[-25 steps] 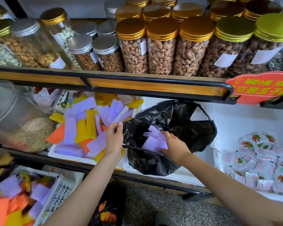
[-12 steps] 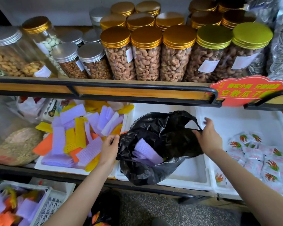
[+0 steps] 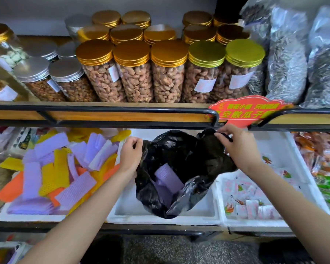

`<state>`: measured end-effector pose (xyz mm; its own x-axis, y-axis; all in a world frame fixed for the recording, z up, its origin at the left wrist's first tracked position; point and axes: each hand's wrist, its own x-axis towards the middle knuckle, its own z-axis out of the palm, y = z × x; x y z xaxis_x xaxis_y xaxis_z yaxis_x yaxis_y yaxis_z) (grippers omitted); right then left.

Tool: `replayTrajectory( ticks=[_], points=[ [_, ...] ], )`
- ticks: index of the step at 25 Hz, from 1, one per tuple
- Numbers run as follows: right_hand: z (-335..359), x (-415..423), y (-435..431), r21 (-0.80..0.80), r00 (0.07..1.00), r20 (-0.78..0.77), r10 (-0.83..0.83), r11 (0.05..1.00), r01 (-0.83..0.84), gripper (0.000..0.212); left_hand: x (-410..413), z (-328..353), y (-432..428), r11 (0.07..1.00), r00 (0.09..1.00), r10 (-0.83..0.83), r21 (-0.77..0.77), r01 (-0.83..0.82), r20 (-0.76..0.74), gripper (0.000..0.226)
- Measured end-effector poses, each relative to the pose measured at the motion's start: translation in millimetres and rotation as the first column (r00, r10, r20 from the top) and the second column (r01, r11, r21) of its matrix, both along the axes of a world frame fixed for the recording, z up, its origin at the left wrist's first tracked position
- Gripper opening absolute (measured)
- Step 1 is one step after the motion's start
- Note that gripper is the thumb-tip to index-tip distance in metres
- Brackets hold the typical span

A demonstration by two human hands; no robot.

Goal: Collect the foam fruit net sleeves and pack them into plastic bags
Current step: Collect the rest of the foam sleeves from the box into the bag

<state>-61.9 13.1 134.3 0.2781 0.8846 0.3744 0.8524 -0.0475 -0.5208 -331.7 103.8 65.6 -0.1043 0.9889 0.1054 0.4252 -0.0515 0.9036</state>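
L hand (image 3: 131, 152) & R hand (image 3: 236, 144) are each pinching the rim of the crumpled black plastic bag (image 3: 189, 164) — holding it open over the white foam tray (image 3: 160, 212). Purple foam net sleeves (image 3: 167, 177) are lying inside; more sleeves (image 3: 51, 168) are sitting in the tray beside it, to the L.

1. One crumpled black plastic bag (image 3: 189, 159).
2. Five clear cashew jars with golden lids (image 3: 133, 80), front row.
3. Two clear silver-lidded nut jars (image 3: 65, 77) beside them.
4. Three white foam trays (image 3: 131, 208).
5. One red scalloped sign (image 3: 250, 109).
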Motion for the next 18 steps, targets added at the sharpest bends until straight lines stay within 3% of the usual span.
replayTrajectory(
  ticks=[5,13,18],
  points=[
    [-25,13,2,-0.166,0.985,0.168,0.027,0.986,0.001,0.012,-1,-37,3,0.996,0.973,-0.03,-0.089,0.01,-0.228,0.021],
    [-20,-47,28,0.05,0.851,0.473,0.23,0.957,-0.286,0.026,-40,-32,-8,0.992,0.98,-0.116,-0.076,0.104,-0.165,0.01],
    [-26,-159,49,-0.048,0.75,0.294,0.592,0.793,-0.607,0.03,-139,-51,-16,0.991,0.974,-0.084,-0.12,0.06,-0.211,0.015]
  ],
)
